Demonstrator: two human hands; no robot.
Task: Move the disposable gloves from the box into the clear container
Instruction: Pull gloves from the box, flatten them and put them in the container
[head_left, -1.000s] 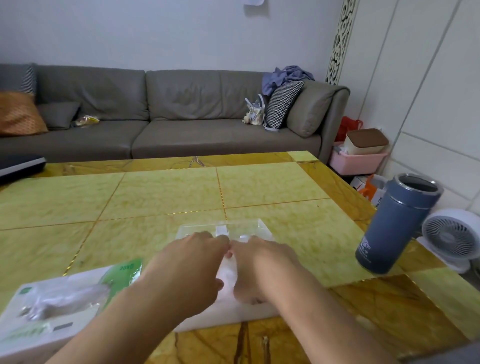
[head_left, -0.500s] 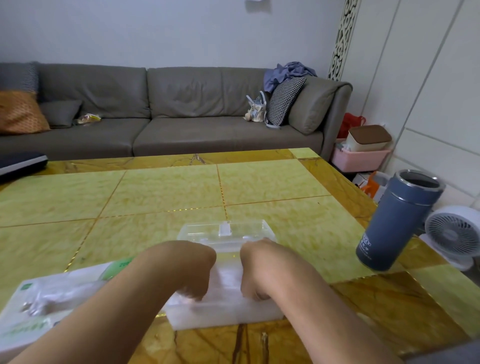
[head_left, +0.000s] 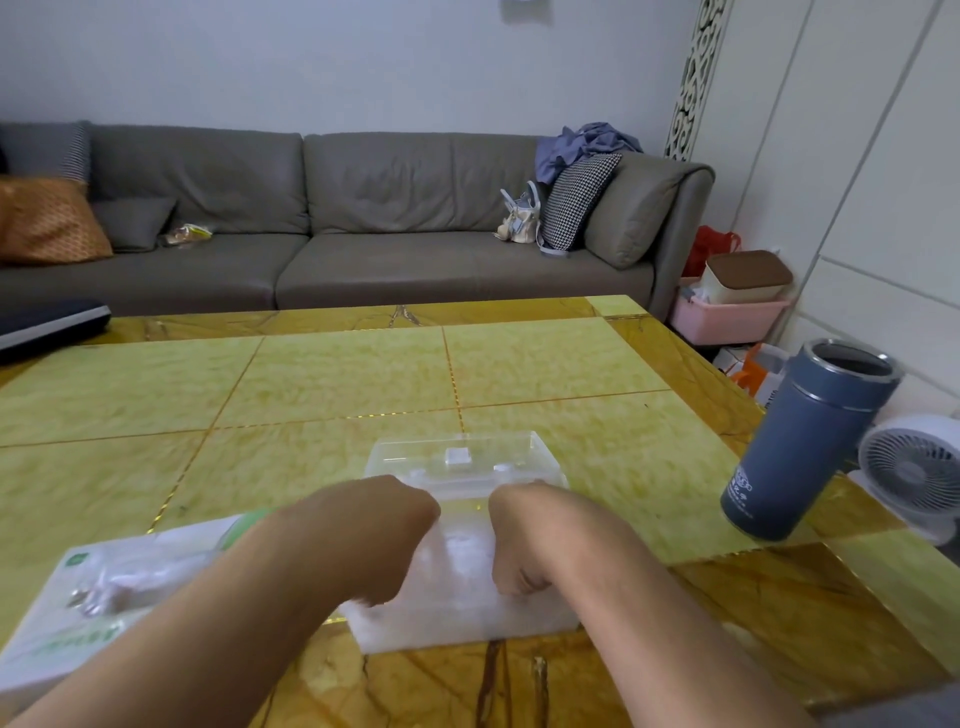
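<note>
Left hand: my left hand (head_left: 387, 540) is bent down at the wrist over the clear container (head_left: 462, 545), its fingers curled under and pressed into the white mass inside; I cannot see the fingertips, so I cannot tell whether they pinch anything.
Right hand: my right hand (head_left: 519, 545) mirrors it on the other side — knuckles up, fingers curled down into the same mass, with the grip itself hidden from me.
Disposable gloves: a pale, filmy wad of disposable gloves (head_left: 457, 582) fills the near part of the container, between and under both hands.
Container: it sits on the table (head_left: 337, 384) near the front edge, straight ahead of me; its clear lid (head_left: 457, 460) lies open on the far side.
Glove box: the white and green glove box (head_left: 98, 592) lies just left of the container, partly under my left forearm, with crumpled clear film — probably more gloves — showing at its top opening.
Flask: a blue-grey insulated flask (head_left: 802, 441) with no cap stands on the table's right edge, well apart from the container.
Table: green and amber marble-pattern tiles with thin gold seams.
Beyond: a grey sofa (head_left: 363, 218) with an orange cushion (head_left: 47, 221) and a houndstooth cushion (head_left: 576, 200); a small white fan (head_left: 914, 478) stands on the floor to the right.
</note>
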